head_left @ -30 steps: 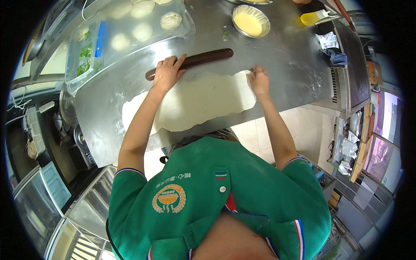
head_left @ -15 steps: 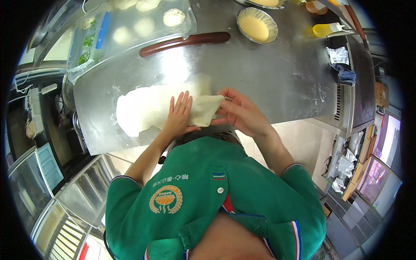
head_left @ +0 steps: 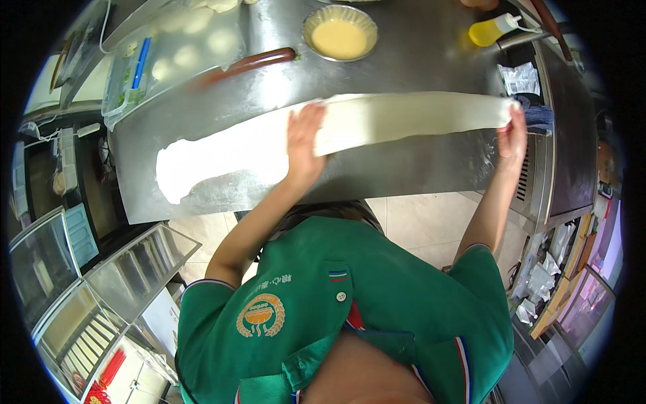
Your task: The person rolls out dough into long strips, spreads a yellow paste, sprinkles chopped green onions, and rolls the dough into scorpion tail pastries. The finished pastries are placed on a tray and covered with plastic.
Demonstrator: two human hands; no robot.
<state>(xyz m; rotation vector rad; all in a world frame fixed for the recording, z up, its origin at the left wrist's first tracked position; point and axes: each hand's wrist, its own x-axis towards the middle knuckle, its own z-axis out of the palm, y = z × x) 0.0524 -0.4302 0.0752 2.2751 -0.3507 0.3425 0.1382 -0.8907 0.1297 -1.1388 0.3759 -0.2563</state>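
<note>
Lengthwise stretching, apparently: the dough sheet (head_left: 377, 122) extends over the tabletop (head_left: 397, 174), its right end pinched in the right hand (head_left: 513, 137), the left hand (head_left: 306, 143) laid flat across its middle, the next move calling for gentle, even tension.

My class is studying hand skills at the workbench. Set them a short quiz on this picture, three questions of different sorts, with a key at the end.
1. Which hand grips the right-hand end of the dough?
2. True or false: the left hand is holding the rolling pin.
3. Fill the gap: beyond the dough stands a bowl with a pale ____ mixture in it.

Key
1. The right hand.
2. False: the left hand is on the dough, and the rolling pin lies beyond it, out of both hands.
3. Yellow.
</note>
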